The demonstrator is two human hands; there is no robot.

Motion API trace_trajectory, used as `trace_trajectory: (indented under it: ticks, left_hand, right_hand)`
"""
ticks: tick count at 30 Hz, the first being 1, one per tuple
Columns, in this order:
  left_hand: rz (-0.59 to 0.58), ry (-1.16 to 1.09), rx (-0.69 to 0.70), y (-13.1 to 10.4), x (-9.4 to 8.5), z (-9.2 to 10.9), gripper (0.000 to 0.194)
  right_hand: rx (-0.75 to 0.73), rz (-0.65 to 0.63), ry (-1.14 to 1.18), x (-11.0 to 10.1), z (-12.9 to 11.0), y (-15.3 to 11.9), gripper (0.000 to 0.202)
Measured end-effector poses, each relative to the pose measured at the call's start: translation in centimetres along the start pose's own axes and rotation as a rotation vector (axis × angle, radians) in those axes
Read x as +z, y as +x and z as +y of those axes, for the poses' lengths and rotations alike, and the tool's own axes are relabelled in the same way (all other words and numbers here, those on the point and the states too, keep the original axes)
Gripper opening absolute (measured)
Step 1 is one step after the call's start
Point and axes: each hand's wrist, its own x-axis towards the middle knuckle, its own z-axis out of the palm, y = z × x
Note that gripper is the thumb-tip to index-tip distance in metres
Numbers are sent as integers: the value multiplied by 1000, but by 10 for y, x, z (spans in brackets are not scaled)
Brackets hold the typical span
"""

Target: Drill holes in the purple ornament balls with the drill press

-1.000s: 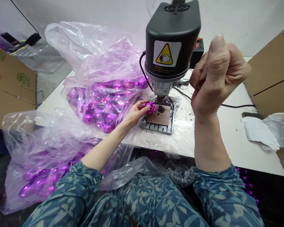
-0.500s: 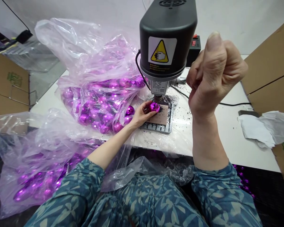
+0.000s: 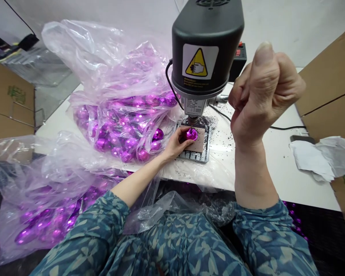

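My left hand (image 3: 176, 142) pinches a shiny purple mirror ball (image 3: 191, 134) between thumb and fingers. The ball rests over a wooden block (image 3: 197, 145) on the metal base (image 3: 208, 151) of a small black drill press (image 3: 208, 57), right below its chuck (image 3: 193, 119). A small dark spot or stub shows on top of the ball; I cannot make out which. My right hand (image 3: 266, 96) is raised in a fist beside the machine, near a metal rod (image 3: 222, 99) at its side. Whatever the fist may grip is hidden.
Clear plastic bags (image 3: 103, 76) full of purple mirror balls (image 3: 129, 143) lie left of the press, with another bag (image 3: 43, 222) lower down. Dark shavings dot the white table (image 3: 264, 172). Cardboard boxes (image 3: 330, 69) stand at the sides. White sheets (image 3: 313, 157) lie at right.
The mirror ball has shifted slightly right and down and been turned, so its top looks different. My left hand moved with it. My right fist stays raised, almost unchanged.
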Motion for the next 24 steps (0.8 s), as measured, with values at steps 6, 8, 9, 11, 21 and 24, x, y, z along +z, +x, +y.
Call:
trace_trajectory:
  ticks: [6, 8, 9, 11, 21, 24]
  left_hand:
    - [12, -33, 8, 0, 1, 1, 54]
    - [14, -33, 20, 0, 2, 1, 54]
    - [16, -32, 26, -1, 2, 1, 54]
    - [20, -23, 29, 0, 1, 1, 54]
    - [12, -18, 92, 0, 1, -4, 57]
    - [6, -26, 129, 1, 1, -8, 61]
  right_hand:
    - [39, 101, -129, -4, 1, -18, 70]
    - [9, 109, -171, -7, 4, -26, 70]
    - [0, 110, -202, -8, 6, -29, 70]
    - [-37, 113, -235, -9, 9, -34, 68]
    - [-389, 47, 47, -15, 29, -50, 51]
    - [-465, 15, 63, -18, 35, -52, 49]
